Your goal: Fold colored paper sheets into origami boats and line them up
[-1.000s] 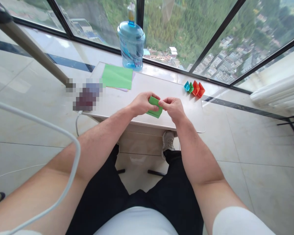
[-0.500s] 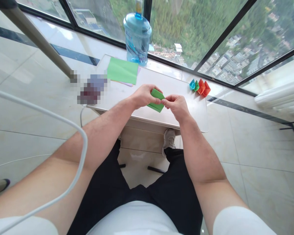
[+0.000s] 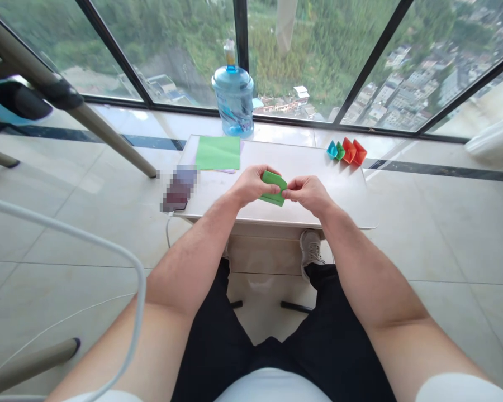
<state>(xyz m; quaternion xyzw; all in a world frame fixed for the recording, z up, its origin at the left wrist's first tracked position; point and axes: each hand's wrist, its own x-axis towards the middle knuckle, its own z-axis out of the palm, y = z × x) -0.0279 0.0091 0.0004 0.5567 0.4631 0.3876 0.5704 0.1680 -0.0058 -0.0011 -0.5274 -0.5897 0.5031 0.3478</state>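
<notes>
A folded piece of green paper [image 3: 274, 179] is held between my two hands above the white table [image 3: 305, 204]. My left hand [image 3: 255, 185] is closed on its left part, with the thumb lying across the front. At the paper's right edge, my right hand [image 3: 308, 192] pinches a corner between thumb and fingertips. The paper has a slanted upper right corner and a fold line along its lower edge. Flat green sheets [image 3: 218, 152] lie at the table's back left, with other coloured paper peeking out below.
Small folded paper shapes, a blue one [image 3: 332, 149], a green one [image 3: 340, 151] and red ones [image 3: 354, 152], stand at the back right. A blue water jug [image 3: 233, 103] stands behind the table by the window. A pixelated phone-like object [image 3: 179, 188] with a cable lies at the left edge.
The camera view has tilted up and shifted left, so the whole scene sits lower and further right. Both hands keep their hold on the green paper, which looks nearly the same.
</notes>
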